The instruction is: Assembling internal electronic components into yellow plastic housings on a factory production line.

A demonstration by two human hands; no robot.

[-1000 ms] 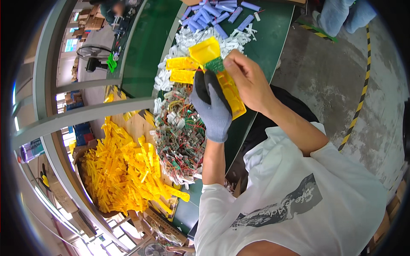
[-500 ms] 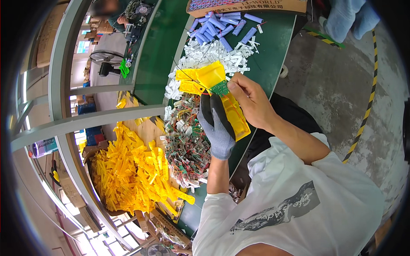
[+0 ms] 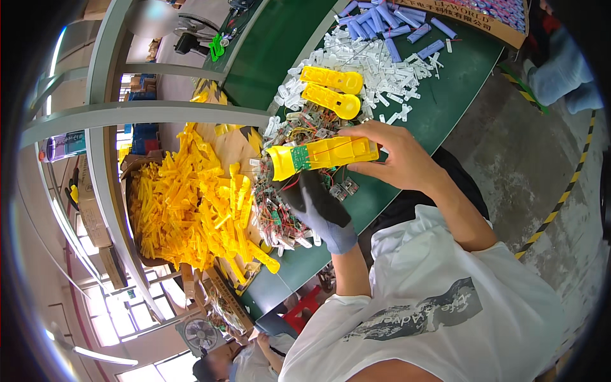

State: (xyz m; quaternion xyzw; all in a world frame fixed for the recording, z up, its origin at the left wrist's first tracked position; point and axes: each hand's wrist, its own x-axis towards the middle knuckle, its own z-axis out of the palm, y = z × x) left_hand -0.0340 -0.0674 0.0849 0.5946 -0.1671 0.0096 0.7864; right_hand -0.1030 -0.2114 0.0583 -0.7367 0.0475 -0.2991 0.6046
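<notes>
While the right hand (image 3: 398, 162) grips the yellow case (image 3: 324, 155) over the table's (image 3: 445, 108) near edge, the gloved left hand (image 3: 321, 207) has slid under it, fingers curled; the case now lies flat, green board (image 3: 301, 159) showing.

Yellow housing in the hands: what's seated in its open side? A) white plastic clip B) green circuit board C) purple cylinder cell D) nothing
B: a green circuit board sits in the yellow housing, near its wide end, with the bare right hand gripping the other end and the gloved left hand underneath.
</notes>
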